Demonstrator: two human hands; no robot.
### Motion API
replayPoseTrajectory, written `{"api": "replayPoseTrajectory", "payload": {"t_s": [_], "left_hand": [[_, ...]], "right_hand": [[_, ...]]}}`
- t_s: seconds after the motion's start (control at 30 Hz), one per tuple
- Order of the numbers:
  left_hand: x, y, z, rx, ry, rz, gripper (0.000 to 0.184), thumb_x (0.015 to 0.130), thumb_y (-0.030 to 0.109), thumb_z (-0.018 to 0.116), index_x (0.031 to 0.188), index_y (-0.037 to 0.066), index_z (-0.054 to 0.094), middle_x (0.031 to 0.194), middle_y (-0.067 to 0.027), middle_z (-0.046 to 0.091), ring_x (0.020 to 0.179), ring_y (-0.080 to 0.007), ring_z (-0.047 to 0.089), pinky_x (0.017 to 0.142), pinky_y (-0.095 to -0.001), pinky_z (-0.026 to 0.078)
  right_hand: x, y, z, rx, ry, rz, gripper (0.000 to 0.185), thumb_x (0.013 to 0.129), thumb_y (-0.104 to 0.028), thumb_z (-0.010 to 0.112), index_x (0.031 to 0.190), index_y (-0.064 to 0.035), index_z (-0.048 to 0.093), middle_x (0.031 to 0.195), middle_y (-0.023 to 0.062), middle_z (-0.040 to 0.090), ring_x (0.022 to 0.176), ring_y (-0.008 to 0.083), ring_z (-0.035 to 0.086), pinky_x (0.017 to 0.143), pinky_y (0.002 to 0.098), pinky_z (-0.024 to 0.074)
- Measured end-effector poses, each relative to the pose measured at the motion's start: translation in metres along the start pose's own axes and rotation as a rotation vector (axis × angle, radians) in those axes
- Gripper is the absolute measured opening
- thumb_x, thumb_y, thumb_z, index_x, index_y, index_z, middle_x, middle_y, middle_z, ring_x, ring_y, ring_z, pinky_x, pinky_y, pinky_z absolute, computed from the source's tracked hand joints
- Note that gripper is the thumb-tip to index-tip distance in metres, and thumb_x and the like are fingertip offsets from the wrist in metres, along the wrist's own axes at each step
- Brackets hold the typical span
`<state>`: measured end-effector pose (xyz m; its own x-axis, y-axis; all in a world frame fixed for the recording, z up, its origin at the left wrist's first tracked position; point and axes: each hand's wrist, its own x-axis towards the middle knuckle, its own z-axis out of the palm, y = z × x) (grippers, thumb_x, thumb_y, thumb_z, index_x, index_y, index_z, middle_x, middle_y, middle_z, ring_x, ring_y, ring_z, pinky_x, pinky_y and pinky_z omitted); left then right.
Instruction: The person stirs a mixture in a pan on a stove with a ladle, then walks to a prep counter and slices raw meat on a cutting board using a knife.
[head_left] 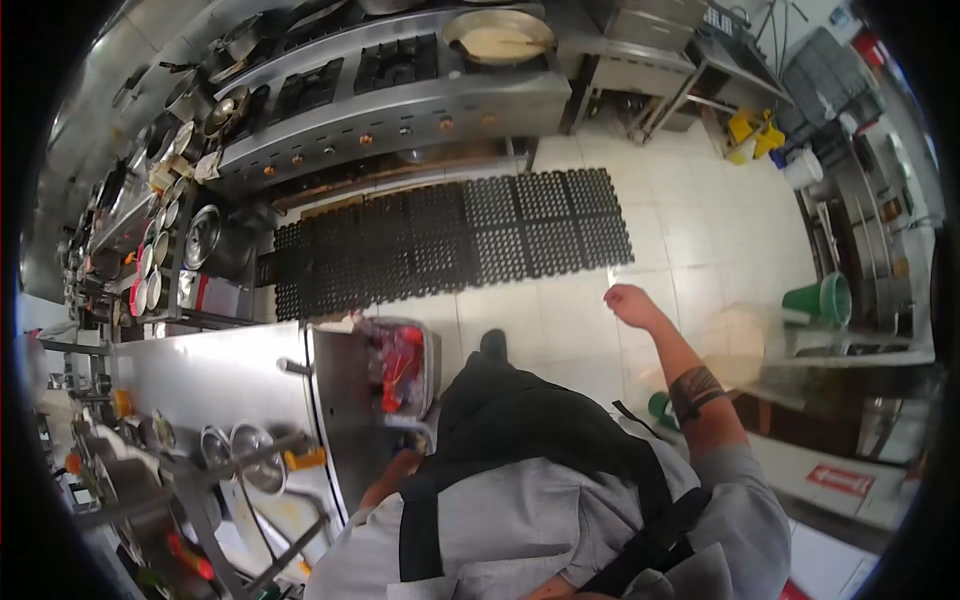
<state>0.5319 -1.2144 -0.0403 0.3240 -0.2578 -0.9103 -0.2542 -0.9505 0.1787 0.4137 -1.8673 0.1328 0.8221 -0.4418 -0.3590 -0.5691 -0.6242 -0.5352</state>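
Observation:
My right hand (630, 304) hangs over the white tiled floor, near the right end of the black rubber mat (450, 235). Its fingers are curled in, and nothing shows in them. A dark band or tattoo circles that forearm. My left hand (405, 463) is low at my left side, partly hidden by the apron and beside the steel counter (220, 375). Its fingers cannot be made out. Just beyond it stands a clear plastic bin (425, 365) with red items (400, 365) inside. My dark shoe (493, 345) points toward the mat.
A steel stove (400, 125) runs along the far side, with a wide pan (498, 38) on it. Shelves of pots are at left. At right are a green bucket (830, 298), a white bucket (803, 168), a yellow item (755, 132) and steel racks (865, 355).

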Motion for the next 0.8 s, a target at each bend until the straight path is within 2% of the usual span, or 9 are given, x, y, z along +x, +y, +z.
{"api": "replayPoseTrajectory", "payload": {"t_s": [0.13,0.3,0.33,0.43,0.5,0.6,0.67,0.73,0.8], "left_hand": [[0.102,0.063,-0.095,0.041,0.028,0.157,0.033,0.094,0.029,0.053,0.094,0.003,0.073,0.1,-0.0218,0.073,0.096,-0.0413,0.07,0.084,-0.0541,0.054],[0.247,0.169,-0.299,0.283,0.581,0.614,0.03,0.092,0.028,0.055,0.094,0.005,0.073,0.1,-0.0203,0.073,0.097,-0.0406,0.069,0.086,-0.0528,0.054],[0.206,0.224,-0.358,-0.298,0.474,0.428,0.028,0.093,0.028,0.057,0.098,0.006,0.073,0.101,-0.0206,0.073,0.097,-0.0408,0.069,0.085,-0.0517,0.054],[0.192,0.311,-0.466,-0.497,0.711,0.413,0.028,0.094,0.026,0.06,0.11,0.007,0.074,0.104,-0.0208,0.074,0.097,-0.0379,0.072,0.085,-0.0428,0.057],[0.193,0.342,-0.499,-0.578,0.772,0.359,0.028,0.093,0.025,0.062,0.11,0.006,0.074,0.103,-0.0212,0.074,0.097,-0.0383,0.072,0.085,-0.0426,0.057],[0.218,0.372,-0.522,-0.658,0.819,0.231,0.028,0.09,0.022,0.064,0.11,0.004,0.072,0.101,-0.0228,0.073,0.096,-0.0394,0.072,0.083,-0.0431,0.057],[0.244,0.383,-0.52,-0.527,0.734,0.221,0.025,0.089,0.02,0.067,0.103,0.001,0.075,0.094,-0.0168,0.075,0.09,-0.0225,0.073,0.082,-0.0359,0.055],[0.242,0.405,-0.525,-0.469,0.794,0.236,0.026,0.089,0.022,0.065,0.102,0.003,0.076,0.094,-0.0176,0.075,0.088,-0.0271,0.074,0.078,-0.0388,0.056],[0.261,0.419,-0.534,-0.457,0.64,0.264,0.025,0.092,0.027,0.058,0.094,0.006,0.072,0.099,-0.0243,0.071,0.095,-0.0449,0.069,0.08,-0.0525,0.055]], "right_hand": [[0.087,0.01,-0.042,0.062,-0.117,0.061,0.023,0.093,-0.025,0.066,0.102,-0.0057,0.074,0.101,0.0169,0.075,0.096,0.0338,0.071,0.085,0.0427,0.0566],[0.236,0.021,-0.114,0.185,-0.028,0.085,0.024,0.093,-0.028,0.07,0.102,-0.0058,0.073,0.092,0.0145,0.074,0.088,0.0287,0.071,0.078,0.0423,0.0554],[0.277,0.021,-0.132,0.253,-0.005,0.109,0.027,0.093,-0.029,0.07,0.104,-0.0047,0.072,0.092,0.0152,0.074,0.088,0.0284,0.071,0.078,0.0422,0.0552],[0.399,-0.009,-0.199,0.301,0.123,0.062,0.036,0.094,-0.034,0.072,0.106,-0.0007,0.068,0.095,0.018,0.073,0.088,0.0288,0.071,0.077,0.0422,0.0545],[0.498,-0.008,-0.219,0.335,0.414,-0.1,0.04,0.093,-0.038,0.073,0.102,0.0012,0.067,0.097,0.0186,0.073,0.089,0.0324,0.071,0.079,0.042,0.0546],[0.61,-0.036,-0.267,0.326,0.479,-0.011,0.047,0.091,-0.042,0.075,0.104,0.0025,0.064,0.102,0.0224,0.073,0.095,0.0385,0.071,0.084,0.0442,0.0553],[0.647,-0.065,-0.291,0.249,0.462,0.037,0.052,0.089,-0.043,0.076,0.107,0.0036,0.062,0.105,0.0251,0.072,0.099,0.041,0.07,0.087,0.0459,0.0551],[0.682,-0.081,-0.305,0.15,0.445,0.08,0.057,0.087,-0.044,0.078,0.11,0.0047,0.059,0.107,0.0278,0.071,0.104,0.0434,0.069,0.09,0.0475,0.0548],[0.708,-0.087,-0.306,0.115,0.349,0.192,0.064,0.084,-0.042,0.08,0.116,0.0066,0.054,0.107,0.0315,0.07,0.107,0.0456,0.069,0.091,0.0508,0.0541]]}}
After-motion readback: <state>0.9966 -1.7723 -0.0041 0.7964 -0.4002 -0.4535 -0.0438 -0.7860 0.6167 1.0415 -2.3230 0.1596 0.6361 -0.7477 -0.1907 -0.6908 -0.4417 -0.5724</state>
